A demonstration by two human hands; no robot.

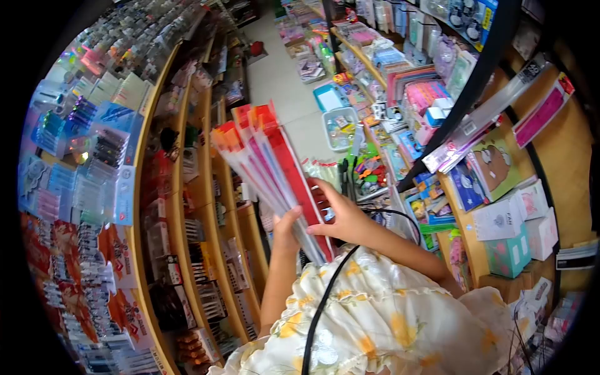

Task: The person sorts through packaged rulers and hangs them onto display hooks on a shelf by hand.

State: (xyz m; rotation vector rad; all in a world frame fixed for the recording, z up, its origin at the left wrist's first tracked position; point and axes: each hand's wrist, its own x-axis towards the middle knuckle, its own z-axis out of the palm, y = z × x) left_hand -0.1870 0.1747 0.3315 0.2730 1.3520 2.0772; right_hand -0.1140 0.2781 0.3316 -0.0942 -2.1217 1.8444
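Observation:
Held up in front of my chest is a bundle of long, thin plastic-sleeved packs [265, 165], with red and orange upper ends and white, pink and purple lengths below. What is inside the sleeves I cannot make out. My left hand [286, 230] is closed around the lower left side, its thumb lying over the front. From the right, my right hand [342, 215] grips the edge of a red, white-edged pack in the same bundle, thumb in front and fingers partly behind. The bundle leans to the upper left.
Wooden shelving [203, 250] with pens and boxed goods runs along the left. On the right, shelves carry a white basket [340, 145], a teal box [507, 255] and a pink sleeved pack [545, 115]. A tiled aisle floor [275, 81] lies ahead. A black cable crosses my floral clothing.

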